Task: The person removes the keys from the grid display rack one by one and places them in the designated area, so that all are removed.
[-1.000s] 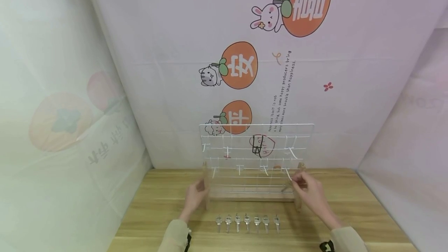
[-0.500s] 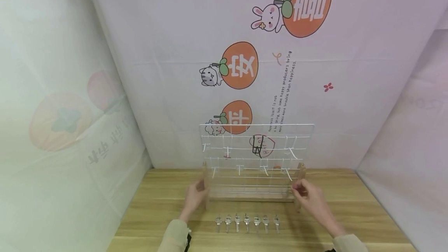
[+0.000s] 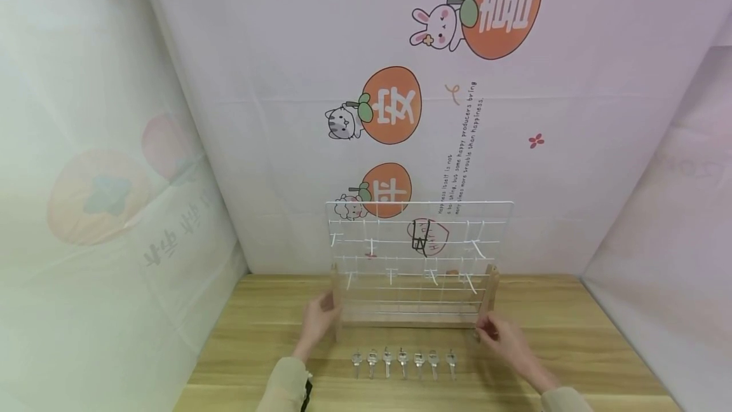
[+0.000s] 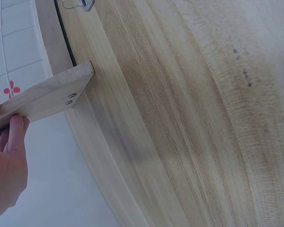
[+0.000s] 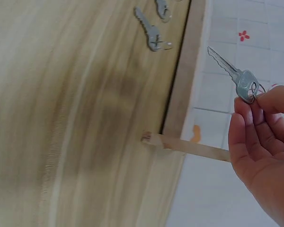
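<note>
My right hand [image 3: 506,339] pinches a silver key [image 5: 246,85] by the small ring at its head. The key's toothed blade points away from the fingertips in the right wrist view. In the head view this hand is low, beside the foot of the rack's right wooden post [image 3: 490,291]. My left hand [image 3: 320,320] grips the left wooden post [image 4: 47,97], thumb on one face and fingers on the other. Between the posts stands a white wire grid rack [image 3: 420,203] bearing several white hooks [image 3: 470,283], none with a key on it.
Several silver keys [image 3: 403,358] lie in a row on the wood-grain table [image 3: 257,348] in front of the rack. A wooden crossbar [image 3: 408,323] joins the posts low down. Behind hangs a white printed cloth [image 3: 274,145], with more cloth at both sides.
My right hand has moved down with the key, from beside the lower right hook to near the post's foot. The left hand keeps its grip on the left post.
</note>
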Motion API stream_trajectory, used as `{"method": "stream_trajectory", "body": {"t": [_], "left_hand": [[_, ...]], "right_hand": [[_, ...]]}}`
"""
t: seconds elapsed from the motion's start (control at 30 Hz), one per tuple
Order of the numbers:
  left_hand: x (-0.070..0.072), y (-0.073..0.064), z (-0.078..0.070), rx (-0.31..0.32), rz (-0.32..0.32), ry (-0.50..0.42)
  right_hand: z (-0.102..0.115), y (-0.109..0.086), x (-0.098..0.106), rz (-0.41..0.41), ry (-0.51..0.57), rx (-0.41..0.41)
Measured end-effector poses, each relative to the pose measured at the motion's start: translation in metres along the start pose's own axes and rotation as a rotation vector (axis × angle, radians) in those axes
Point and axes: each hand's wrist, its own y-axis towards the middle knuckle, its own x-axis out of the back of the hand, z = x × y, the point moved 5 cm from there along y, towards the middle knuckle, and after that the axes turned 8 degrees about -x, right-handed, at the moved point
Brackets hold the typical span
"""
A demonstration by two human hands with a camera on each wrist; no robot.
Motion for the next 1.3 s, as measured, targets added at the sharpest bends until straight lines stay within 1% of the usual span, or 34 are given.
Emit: {"method": "stream_trajectory", "body": {"t": [0.07,0.2,0.33,0.4,0.5,0.63,0.77,0.9,1.0,1.2,1.3], "left_hand": [[0.000,0.000,0.000,-0.003,0.000,-0.004],[0.000,0.001,0.001,-0.003,-0.002,0.003],[0.000,0.001,0.001,0.000,0.003,0.016],[0.000,0.002,0.002,0.008,0.007,0.015],[0.000,0.002,0.003,0.001,0.014,0.014],[0.000,0.002,0.004,-0.014,0.011,0.019],[0.000,0.002,0.006,-0.019,0.009,0.027],[-0.001,0.003,0.006,-0.011,0.010,0.024],[0.000,0.003,0.005,-0.011,0.005,0.022],[0.001,0.002,0.002,-0.023,-0.001,0.036],[0.001,0.002,0.002,-0.015,0.000,0.033]], "right_hand": [[-0.005,0.000,-0.005,0.021,-0.007,0.013],[-0.012,-0.001,-0.015,0.065,-0.025,0.067],[-0.017,-0.002,-0.023,0.078,-0.048,0.131],[-0.020,-0.001,-0.027,0.089,-0.054,0.153],[-0.025,-0.001,-0.033,0.111,-0.057,0.172],[-0.028,0.001,-0.039,0.155,-0.041,0.177],[-0.029,0.001,-0.042,0.177,-0.033,0.192],[-0.033,0.004,-0.046,0.196,-0.042,0.159],[-0.037,0.005,-0.049,0.202,-0.054,0.139],[-0.041,0.005,-0.054,0.217,-0.054,0.144],[-0.042,0.006,-0.054,0.214,-0.049,0.142]]}}
